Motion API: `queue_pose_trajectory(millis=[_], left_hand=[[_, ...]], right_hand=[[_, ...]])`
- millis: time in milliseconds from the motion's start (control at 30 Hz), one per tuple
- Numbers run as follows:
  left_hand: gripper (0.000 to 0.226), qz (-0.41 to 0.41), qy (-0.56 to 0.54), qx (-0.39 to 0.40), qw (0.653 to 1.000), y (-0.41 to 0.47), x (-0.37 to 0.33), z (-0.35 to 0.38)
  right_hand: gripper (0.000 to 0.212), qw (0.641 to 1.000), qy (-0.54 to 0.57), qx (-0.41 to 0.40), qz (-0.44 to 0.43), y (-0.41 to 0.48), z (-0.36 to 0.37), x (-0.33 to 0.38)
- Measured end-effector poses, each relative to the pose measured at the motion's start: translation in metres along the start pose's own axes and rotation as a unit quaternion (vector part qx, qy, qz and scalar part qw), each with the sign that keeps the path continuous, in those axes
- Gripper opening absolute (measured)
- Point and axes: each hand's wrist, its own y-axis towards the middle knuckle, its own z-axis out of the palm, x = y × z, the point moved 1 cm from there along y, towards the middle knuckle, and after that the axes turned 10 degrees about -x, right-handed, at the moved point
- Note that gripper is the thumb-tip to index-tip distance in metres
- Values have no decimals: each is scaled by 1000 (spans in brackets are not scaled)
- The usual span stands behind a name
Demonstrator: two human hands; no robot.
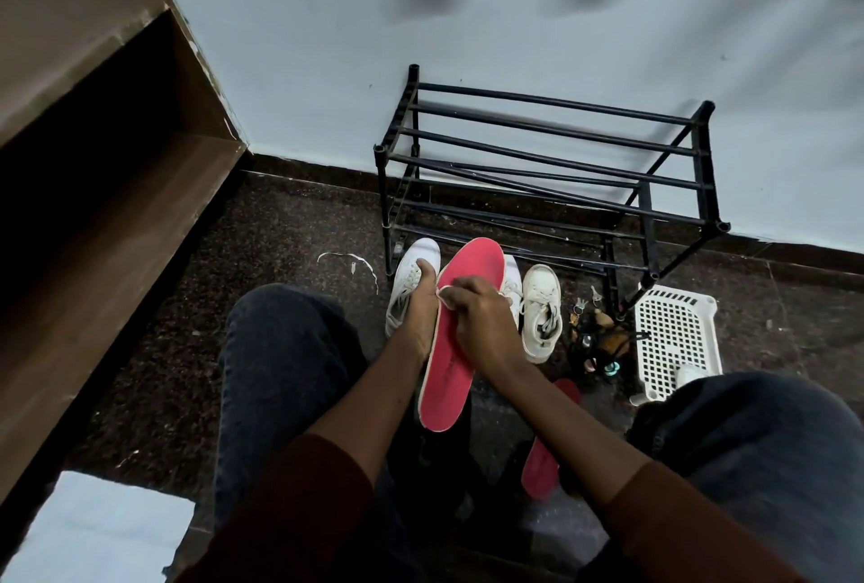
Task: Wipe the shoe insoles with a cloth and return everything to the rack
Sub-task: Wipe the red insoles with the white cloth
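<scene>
- Red insole (470, 262): light, bendy foam, prob. flops; best held mid-edge.
- L hand (421, 306) grips its edge; R hand (479, 313) pinches cloth (444, 291) onto it.

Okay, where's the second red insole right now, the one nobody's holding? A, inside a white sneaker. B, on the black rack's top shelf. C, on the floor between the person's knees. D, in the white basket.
C: the second red insole lies on the dark floor, partly under the right forearm, while the left hand grips the held insole and the right hand presses a white cloth to it.
</scene>
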Motion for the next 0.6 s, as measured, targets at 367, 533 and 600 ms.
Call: queue_pose_trajectory(millis=[367,533,600], left_hand=[[82,-7,-30,9,999,-4,-3,-4],[60,-28,-52,42,997,-16,0,8],[59,-37,-27,48,998,-20,-1,10]], right_hand=[[19,998,-24,6,-53,2,-3,6],[11,990,-126,29,-50,33,-1,-10],[15,986,-166,1,-28,46,-5,-17]])
